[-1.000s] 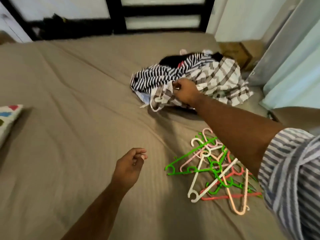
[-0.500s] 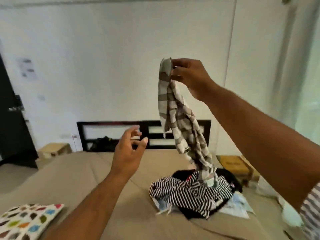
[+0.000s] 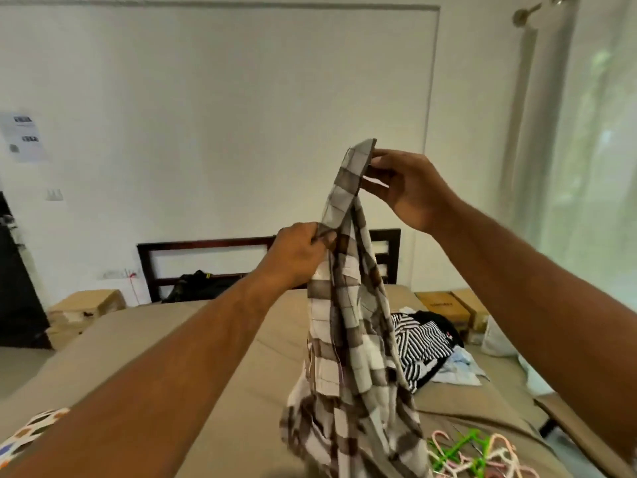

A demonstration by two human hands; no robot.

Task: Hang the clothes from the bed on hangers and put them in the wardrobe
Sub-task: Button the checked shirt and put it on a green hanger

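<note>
- Two hands raised over the bed (image 3: 165, 343), both on one brown-and-white checked shirt (image 3: 348, 339).
- Right hand (image 3: 410, 188): higher up, thumb and fingertips pinching the top edge of the shirt, other fingers loosely bent.
- Left hand (image 3: 300, 251): lower and further left, fingers curled tight round a fold of the same cloth.
- Shirt: in the air, hanging bunched from both grips, lower end running out of view at the bottom edge.
- Pile of clothes (image 3: 424, 343): black-and-white stripes on top, dark and pale blue pieces with it, lying on the right side of the bed behind the shirt.
- Heap of plastic hangers (image 3: 472, 450): green, pink and white, on the bed at lower right, just beside the hanging cloth.
- Dark headboard (image 3: 206, 246) against the white wall; cardboard boxes (image 3: 86, 305) beside the bed at left; patterned cushion (image 3: 31, 432) in the lower left corner.
</note>
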